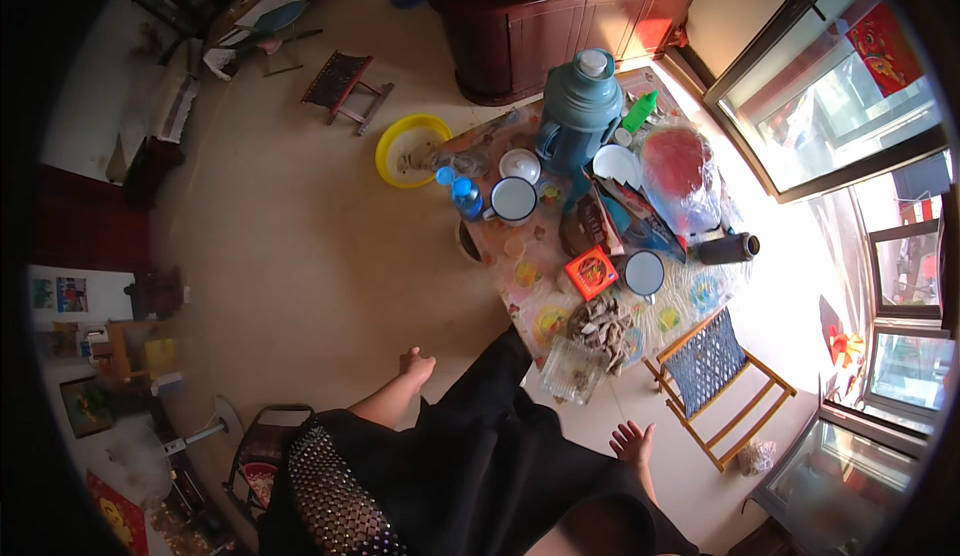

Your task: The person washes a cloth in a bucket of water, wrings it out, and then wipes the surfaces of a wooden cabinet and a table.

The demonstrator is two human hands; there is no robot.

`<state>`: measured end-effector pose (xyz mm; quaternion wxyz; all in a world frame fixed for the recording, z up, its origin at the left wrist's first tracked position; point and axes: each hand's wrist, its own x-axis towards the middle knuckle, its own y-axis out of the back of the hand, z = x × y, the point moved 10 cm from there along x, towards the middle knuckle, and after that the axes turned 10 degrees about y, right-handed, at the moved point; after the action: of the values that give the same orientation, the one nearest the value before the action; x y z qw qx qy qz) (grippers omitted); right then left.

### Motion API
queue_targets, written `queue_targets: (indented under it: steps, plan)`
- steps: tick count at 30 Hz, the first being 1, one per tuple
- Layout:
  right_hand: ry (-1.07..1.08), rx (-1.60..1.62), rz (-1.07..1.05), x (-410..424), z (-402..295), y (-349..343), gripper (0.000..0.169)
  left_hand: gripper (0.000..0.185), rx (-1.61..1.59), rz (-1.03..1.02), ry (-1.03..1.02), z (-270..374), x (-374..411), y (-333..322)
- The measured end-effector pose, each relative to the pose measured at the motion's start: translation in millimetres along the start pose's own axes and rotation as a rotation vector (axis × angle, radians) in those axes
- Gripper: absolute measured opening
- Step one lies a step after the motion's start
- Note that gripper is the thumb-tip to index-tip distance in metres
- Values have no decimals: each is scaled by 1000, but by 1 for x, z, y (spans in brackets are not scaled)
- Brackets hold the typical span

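My left hand (417,368) hangs in the air over the tiled floor, left of the table corner, and holds nothing. My right hand (634,442) is empty with its fingers spread, between the table's near end and a folding stool (709,361) with a woven seat. Before me stands a table (525,278) under a patterned plastic cover. At its near edge are a clear plastic tray (573,370) and a crumpled grey-brown cloth (602,331). Beyond them lie an orange-red box (591,272) and a white enamel mug (643,272).
Farther along the table are a large thermos flask (581,117), another enamel mug (513,200), blue-capped bottles (466,197), a plastic-wrapped red item (679,173) and a dark flask (727,248). On the floor stand a yellow basin (384,152), a folding stool (340,80) and a fan (172,445).
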<state>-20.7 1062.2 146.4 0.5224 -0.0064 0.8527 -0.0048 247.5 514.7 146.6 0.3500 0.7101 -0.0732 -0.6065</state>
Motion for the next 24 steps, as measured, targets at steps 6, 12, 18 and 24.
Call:
queue_targets:
  steps: [6,12,18,24]
  plan:
    - [59,-75,0,-52,29,-3,80,76,155,30,76,-95,-17,23]
    - [-41,-189,-19,-70,139,49,82,75,115,-23,8,-123,-11,75]
    - [1,-205,26,-62,211,80,81,69,-65,27,-13,-103,37,156]
    - [2,-288,94,-67,191,27,75,71,-213,-126,-12,-110,99,188]
